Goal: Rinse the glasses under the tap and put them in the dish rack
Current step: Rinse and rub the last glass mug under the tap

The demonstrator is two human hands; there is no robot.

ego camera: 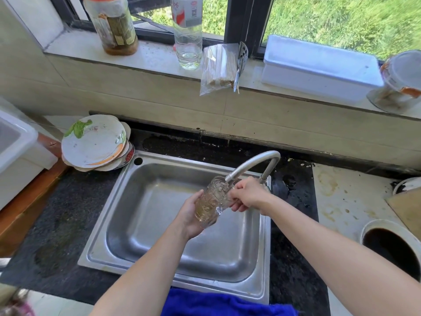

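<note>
A clear patterned glass mug (210, 202) is held tilted over the steel sink (127, 197), its mouth right under the spout of the curved metal tap (252, 164). My left hand (190, 215) cups the mug's base and side from below. My right hand (247, 193) grips the mug's handle near the rim. Water seems to sit in the mug; the stream itself is hard to make out. No dish rack is in view.
A stack of plates (95, 143) leans at the sink's back left corner. The windowsill holds a jar (114, 26), a clear bottle (188, 33), bagged chopsticks (217, 67) and a white box (319, 69). A blue cloth (218, 303) lies at the front edge. A dark round hole (390, 247) opens in the right counter.
</note>
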